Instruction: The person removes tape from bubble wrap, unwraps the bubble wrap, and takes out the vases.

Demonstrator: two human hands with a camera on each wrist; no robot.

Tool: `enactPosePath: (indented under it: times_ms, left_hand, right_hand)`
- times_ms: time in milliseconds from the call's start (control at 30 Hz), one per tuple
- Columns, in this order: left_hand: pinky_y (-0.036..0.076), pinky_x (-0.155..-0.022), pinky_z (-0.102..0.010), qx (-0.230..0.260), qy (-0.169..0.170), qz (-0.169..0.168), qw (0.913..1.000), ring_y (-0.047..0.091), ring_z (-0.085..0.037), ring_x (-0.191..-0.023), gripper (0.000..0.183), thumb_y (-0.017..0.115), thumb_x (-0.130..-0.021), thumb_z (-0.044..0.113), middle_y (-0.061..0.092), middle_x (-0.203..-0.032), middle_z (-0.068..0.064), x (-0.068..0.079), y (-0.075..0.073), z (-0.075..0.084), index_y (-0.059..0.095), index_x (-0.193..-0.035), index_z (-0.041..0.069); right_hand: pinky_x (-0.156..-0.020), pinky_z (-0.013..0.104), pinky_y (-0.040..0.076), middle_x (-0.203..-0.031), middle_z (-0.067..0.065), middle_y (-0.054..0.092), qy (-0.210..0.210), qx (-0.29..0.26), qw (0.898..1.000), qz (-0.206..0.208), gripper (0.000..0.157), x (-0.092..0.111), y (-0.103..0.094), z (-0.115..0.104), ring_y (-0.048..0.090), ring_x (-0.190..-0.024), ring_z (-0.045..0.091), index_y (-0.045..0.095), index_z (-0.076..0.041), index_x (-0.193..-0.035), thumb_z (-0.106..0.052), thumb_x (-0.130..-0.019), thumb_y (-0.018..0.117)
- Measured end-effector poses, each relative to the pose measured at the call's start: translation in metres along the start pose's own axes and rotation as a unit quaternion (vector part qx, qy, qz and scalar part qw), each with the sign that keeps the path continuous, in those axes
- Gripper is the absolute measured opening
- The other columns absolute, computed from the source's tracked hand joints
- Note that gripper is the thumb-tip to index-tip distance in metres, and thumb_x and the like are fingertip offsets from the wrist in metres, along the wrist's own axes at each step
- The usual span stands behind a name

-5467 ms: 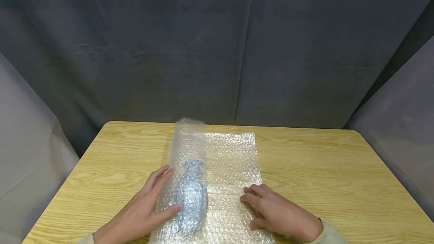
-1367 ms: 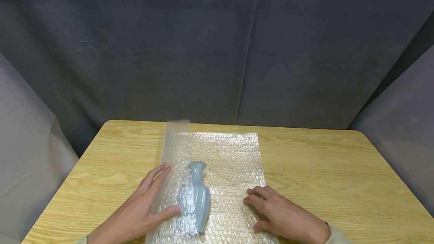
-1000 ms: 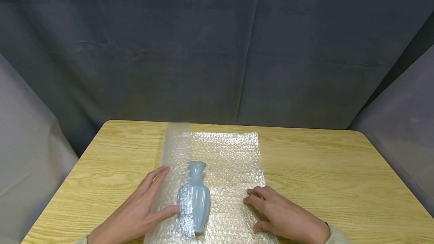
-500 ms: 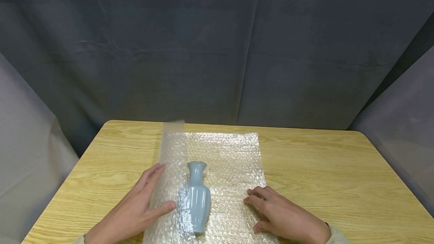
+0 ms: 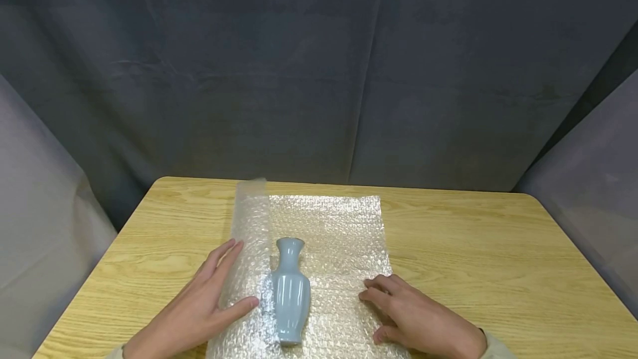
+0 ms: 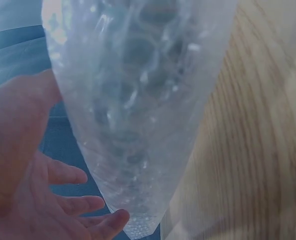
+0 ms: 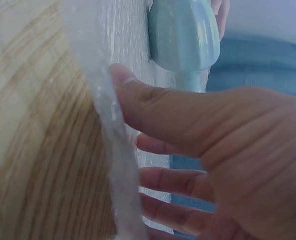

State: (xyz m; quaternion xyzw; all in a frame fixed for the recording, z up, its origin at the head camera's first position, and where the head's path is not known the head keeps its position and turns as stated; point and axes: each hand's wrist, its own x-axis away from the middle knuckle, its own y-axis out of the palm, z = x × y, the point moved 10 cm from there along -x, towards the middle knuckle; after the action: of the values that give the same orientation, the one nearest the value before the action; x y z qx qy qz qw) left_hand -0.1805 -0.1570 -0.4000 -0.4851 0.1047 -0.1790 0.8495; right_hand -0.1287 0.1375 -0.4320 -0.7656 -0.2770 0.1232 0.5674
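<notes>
Vase [image 5: 291, 301], long axis up-frame, lies between right hand [image 5: 413, 312] and nearer left hand [image 5: 201, 303], lower centre; both hands' fingers unclenched.

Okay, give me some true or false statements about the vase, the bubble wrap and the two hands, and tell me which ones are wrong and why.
1. The vase lies on its side on the bubble wrap. True.
2. The vase's mouth points toward the person. False: it points toward the far edge of the table, with the base nearer the person.
3. The left hand touches the raised left side of the bubble wrap. True.
4. The right hand is gripping the vase. False: it is apart from the vase, touching the bubble wrap near its right edge.
5. The bubble wrap hides the whole vase. False: most of the vase is in plain view.
</notes>
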Motion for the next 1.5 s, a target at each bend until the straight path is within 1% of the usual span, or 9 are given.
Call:
enactPosePath:
  times_ms: [167, 367, 500, 600, 767, 867, 1167, 1333, 1500]
  left_hand:
    - [0.048, -0.108, -0.063, -0.006, 0.022, 0.025, 0.9994, 0.039, -0.039, -0.151, 0.094, 0.064, -0.093, 0.068, 0.029, -0.169, -0.012, 0.0012, -0.0026, 0.0039, 0.029, -0.164, 0.017]
    - [0.048, -0.108, -0.062, -0.013, 0.023, 0.021, 0.9995, 0.038, -0.038, -0.151, 0.093, 0.062, -0.093, 0.068, 0.029, -0.169, -0.011, 0.0016, -0.0029, 0.0035, 0.030, -0.164, 0.018]
    - [0.049, -0.107, -0.063, -0.008, 0.030, 0.022, 0.9993, 0.039, -0.039, -0.151, 0.090, 0.064, -0.094, 0.065, 0.030, -0.168, -0.011, 0.0017, -0.0034, 0.0045, 0.033, -0.163, 0.017]
    - [0.048, -0.108, -0.063, -0.004, 0.022, 0.010, 0.9997, 0.039, -0.038, -0.151, 0.089, 0.063, -0.093, 0.067, 0.031, -0.169, -0.011, 0.0010, -0.0021, 0.0034, 0.035, -0.162, 0.018]
    - [0.046, -0.111, -0.061, 0.000, 0.004, -0.012, 0.9999, 0.036, -0.036, -0.154, 0.091, 0.059, -0.092, 0.073, 0.030, -0.170, -0.008, 0.0003, 0.0009, 0.0004, 0.034, -0.163, 0.021]
    - [0.045, -0.112, -0.062, 0.002, 0.005, -0.011, 0.9999, 0.036, -0.036, -0.154, 0.091, 0.058, -0.093, 0.072, 0.029, -0.170, -0.008, 0.0005, 0.0005, 0.0003, 0.032, -0.163, 0.021]
    - [0.046, -0.111, -0.062, 0.001, 0.008, -0.004, 1.0000, 0.038, -0.039, -0.153, 0.092, 0.060, -0.093, 0.071, 0.032, -0.169, -0.011, -0.0011, -0.0018, -0.0012, 0.035, -0.162, 0.015]
    - [0.045, -0.112, -0.062, 0.001, 0.001, -0.004, 1.0000, 0.039, -0.039, -0.152, 0.096, 0.059, -0.092, 0.072, 0.031, -0.169, -0.013, -0.0015, -0.0021, -0.0021, 0.034, -0.162, 0.011]
    - [0.044, -0.114, -0.061, 0.005, -0.013, -0.009, 0.9999, 0.039, -0.039, -0.152, 0.100, 0.057, -0.092, 0.074, 0.028, -0.170, -0.015, -0.0018, -0.0026, -0.0040, 0.031, -0.163, 0.010]
  right_hand:
    - [-0.100, 0.034, 0.055, -0.144, 0.000, 0.058, 0.000, -0.001, 1.000, 0.001, 0.054, 0.0001, 0.0001, 0.0004, 0.055, -0.129, 0.021, 0.062, -0.023, -0.137, -0.051, -0.092, 0.072]
    - [-0.101, 0.035, 0.055, -0.144, 0.001, 0.058, -0.002, 0.002, 1.000, 0.001, 0.053, -0.0002, 0.0004, 0.0002, 0.056, -0.130, 0.022, 0.062, -0.023, -0.137, -0.049, -0.092, 0.073]
    - [-0.100, 0.035, 0.055, -0.144, 0.001, 0.058, -0.005, 0.004, 1.000, 0.005, 0.053, -0.0004, -0.0004, -0.0002, 0.056, -0.129, 0.022, 0.062, -0.023, -0.137, -0.048, -0.092, 0.073]
    - [-0.101, 0.035, 0.055, -0.144, 0.001, 0.059, -0.007, 0.008, 1.000, 0.009, 0.053, -0.0004, -0.0012, -0.0010, 0.056, -0.129, 0.021, 0.062, -0.022, -0.137, -0.047, -0.092, 0.074]
    - [-0.101, 0.036, 0.055, -0.144, 0.001, 0.059, -0.009, 0.012, 1.000, 0.012, 0.051, -0.0004, -0.0013, -0.0013, 0.056, -0.129, 0.022, 0.062, -0.022, -0.136, -0.046, -0.092, 0.075]
    - [-0.101, 0.035, 0.055, -0.144, 0.001, 0.059, -0.008, 0.008, 1.000, 0.010, 0.052, -0.0003, -0.0010, -0.0008, 0.056, -0.129, 0.021, 0.062, -0.022, -0.136, -0.047, -0.092, 0.075]
    - [-0.101, 0.034, 0.055, -0.143, -0.001, 0.059, 0.000, 0.003, 1.000, 0.004, 0.054, -0.0002, -0.0006, 0.0006, 0.055, -0.129, 0.019, 0.062, -0.023, -0.136, -0.051, -0.092, 0.073]
    - [-0.101, 0.036, 0.055, -0.143, 0.000, 0.059, -0.003, 0.005, 1.000, 0.005, 0.054, -0.0004, -0.0006, -0.0001, 0.056, -0.129, 0.021, 0.061, -0.023, -0.137, -0.051, -0.092, 0.072]
    - [-0.101, 0.035, 0.055, -0.143, 0.000, 0.059, -0.004, 0.005, 1.000, 0.004, 0.054, -0.0001, -0.0006, -0.0006, 0.056, -0.129, 0.020, 0.061, -0.022, -0.137, -0.051, -0.092, 0.072]
